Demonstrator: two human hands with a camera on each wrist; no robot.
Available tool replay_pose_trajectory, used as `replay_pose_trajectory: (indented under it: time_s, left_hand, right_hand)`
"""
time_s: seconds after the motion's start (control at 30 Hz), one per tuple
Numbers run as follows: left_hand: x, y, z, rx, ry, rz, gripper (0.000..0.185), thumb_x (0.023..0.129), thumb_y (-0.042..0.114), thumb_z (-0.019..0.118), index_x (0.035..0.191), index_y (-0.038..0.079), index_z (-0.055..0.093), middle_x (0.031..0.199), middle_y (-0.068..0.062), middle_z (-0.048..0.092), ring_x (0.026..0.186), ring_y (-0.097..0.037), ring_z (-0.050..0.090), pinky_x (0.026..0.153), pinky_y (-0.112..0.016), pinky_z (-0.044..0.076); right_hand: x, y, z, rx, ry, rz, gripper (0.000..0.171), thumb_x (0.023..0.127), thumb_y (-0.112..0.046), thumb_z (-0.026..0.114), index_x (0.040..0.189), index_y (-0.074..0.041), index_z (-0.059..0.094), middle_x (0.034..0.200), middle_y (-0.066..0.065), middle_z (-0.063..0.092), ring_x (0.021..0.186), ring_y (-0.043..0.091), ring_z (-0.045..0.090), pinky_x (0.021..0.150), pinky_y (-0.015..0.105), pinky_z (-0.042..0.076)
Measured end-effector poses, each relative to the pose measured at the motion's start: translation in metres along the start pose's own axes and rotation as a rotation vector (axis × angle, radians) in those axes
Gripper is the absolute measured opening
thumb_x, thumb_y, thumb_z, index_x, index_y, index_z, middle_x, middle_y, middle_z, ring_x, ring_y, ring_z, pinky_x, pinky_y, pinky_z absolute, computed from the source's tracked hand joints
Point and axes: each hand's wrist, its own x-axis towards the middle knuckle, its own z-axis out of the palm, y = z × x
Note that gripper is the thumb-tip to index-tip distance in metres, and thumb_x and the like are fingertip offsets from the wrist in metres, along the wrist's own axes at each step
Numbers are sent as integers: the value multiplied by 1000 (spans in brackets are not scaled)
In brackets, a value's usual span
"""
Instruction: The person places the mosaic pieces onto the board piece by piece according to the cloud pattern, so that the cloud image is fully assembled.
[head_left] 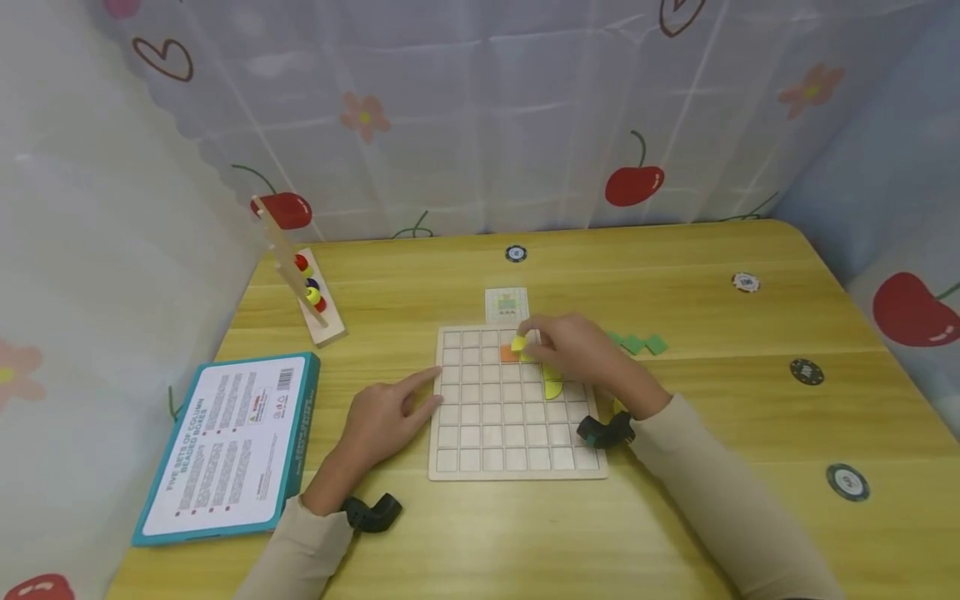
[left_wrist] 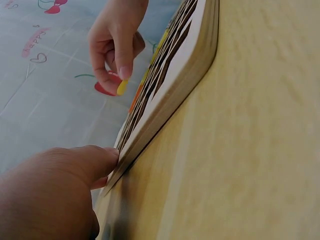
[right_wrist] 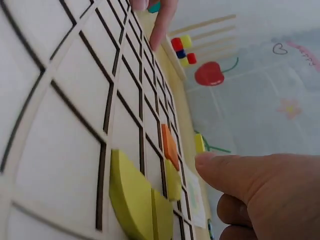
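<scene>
Gridded board, square, pale wood [head_left: 471,414]: lies flat on the wood-grain table [head_left: 517,533], divided into shallow square compartments. Contents: one orange square tile [head_left: 509,355], second row from the far edge; a yellow tile [right_wrist: 173,180] just beside it; nearer the person, a yellow round-edged tile [head_left: 553,390] with another yellow tile [right_wrist: 162,215] adjoining.

Small yellow piece [head_left: 518,343]: pinched between thumb and fingers of the right hand [head_left: 573,350], raised above the board near the orange tile.

Left hand [head_left: 378,421]: well apart from the right, fingers extended, fingertips touching the board's left edge.

Flat teal box with white printed panel [head_left: 225,450]: left of the board; interior hidden.

Wooden stand with upright rods [head_left: 324,333]: bears red, yellow and dark blue beads [head_left: 312,293].

Green square tiles [head_left: 633,343]: on the table, right of the board.
</scene>
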Motion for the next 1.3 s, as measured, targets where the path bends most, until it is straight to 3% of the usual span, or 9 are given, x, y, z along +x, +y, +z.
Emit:
replay_pose_trajectory:
  time_s: [0.37,0.67,0.83,0.97,1.13,1.3]
  left_hand:
    - [-3,-1,1,5,-7,-15,44,99,45,67,138,25,67,50,14,35,43,-3,27,47,-26,25]
    - [1,-2,0,3,28,15,42,98,43,68,136,25,68,50,15,34,43,-2,26,45,-25,24]
    - [2,-2,-1,-10,16,5,43,98,45,67,136,25,68,50,15,34,43,-2,26,45,-26,24]
    - [2,-1,-1,-9,13,5,43,98,45,67,136,25,68,50,15,35,44,-2,26,46,-26,25]
    - [0,-1,0,1,2,-1,43,98,45,67,136,25,68,51,15,35,44,-2,27,47,-26,26]
    - [-1,0,1,-7,1,-9,43,98,44,67,137,25,68,50,15,35,44,-2,26,47,-26,25]
  right_hand:
    - [20,-23,28,22,-45,-10,25,100,-25,65,123,-16,69,59,-5,49,50,11,41,49,29,34]
    - [22,-21,36,10,21,-3,23,97,-29,68,119,-21,70,69,-4,60,57,15,50,54,33,42]
    - [20,-20,34,2,29,-22,24,97,-28,68,120,-23,72,75,-6,61,63,14,52,58,32,43]
    - [16,-19,27,16,32,-40,30,99,-29,67,129,-24,71,67,-6,55,58,12,46,56,31,40]
    - [5,-18,8,47,89,-42,41,100,-27,69,140,-23,64,61,-5,49,53,14,42,53,32,37]
    - [-17,-7,-14,78,115,-6,36,99,-25,70,135,-21,68,64,-3,49,58,16,44,54,33,37]
